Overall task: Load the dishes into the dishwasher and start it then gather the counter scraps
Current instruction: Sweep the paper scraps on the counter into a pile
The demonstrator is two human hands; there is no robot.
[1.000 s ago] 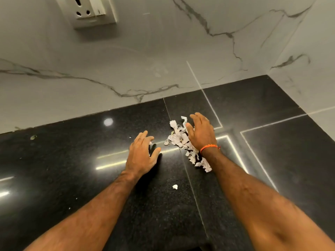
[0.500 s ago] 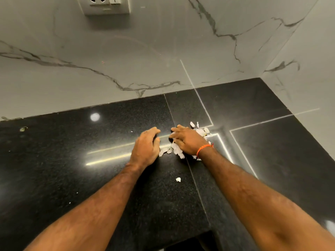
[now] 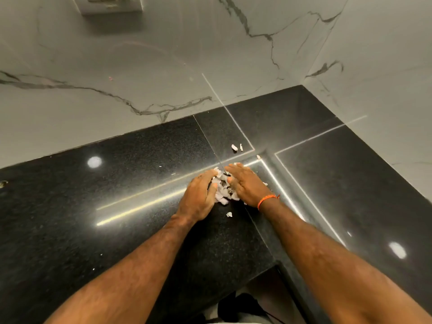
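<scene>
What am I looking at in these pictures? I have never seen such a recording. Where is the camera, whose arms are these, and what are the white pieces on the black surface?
No machine is here. A person wears one wide camera on the head, and it looks forward and down, so the two bare arms entering from below belong to that person.

The surface is a black polished counter in a corner of grey marble walls. A wall socket shows at the top.

The left hand and the right hand, which has an orange wrist band, cup a pile of white scraps between them, pressing it together on the counter. Nothing is lifted.

A few pieces lie outside the pile: two loose scraps farther back, and one small scrap nearer the person.
</scene>
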